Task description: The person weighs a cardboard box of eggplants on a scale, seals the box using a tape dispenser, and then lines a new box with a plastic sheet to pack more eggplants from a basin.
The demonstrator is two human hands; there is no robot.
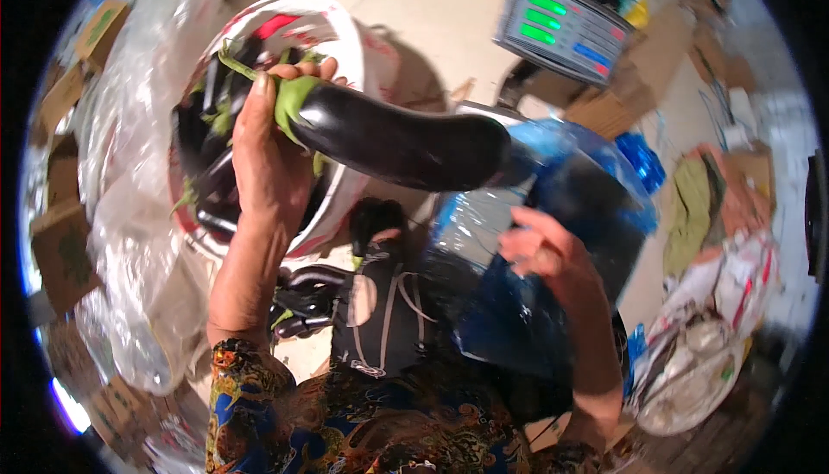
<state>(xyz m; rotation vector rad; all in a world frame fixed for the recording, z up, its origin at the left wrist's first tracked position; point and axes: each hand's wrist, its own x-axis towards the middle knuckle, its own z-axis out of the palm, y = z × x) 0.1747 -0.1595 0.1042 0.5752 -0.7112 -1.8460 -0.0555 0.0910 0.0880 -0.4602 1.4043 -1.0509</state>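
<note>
A large dark eggplant (401, 134) is held by its green cap in my left hand (275, 144), above the right side of a round white tub (353, 40). Several more eggplants (210, 131) lie inside that tub. The held eggplant points right, its blunt end over the edge of a blue plastic bag (550, 318). Over this bag hovers my right hand (544, 244), fingers loosely bent and holding nothing. Dark shapes show through the bag, too unclear to name. A digital scale display (560, 27) with green lit digits stands beyond the bag.
Clear plastic sheeting (142, 215) and cardboard boxes (65, 254) line the left. More eggplants (311, 299) lie on the floor near my body. Flattened cardboard (615, 98) is by the scale. Cloths (686, 215) and a bundled sack (693, 370) lie at right.
</note>
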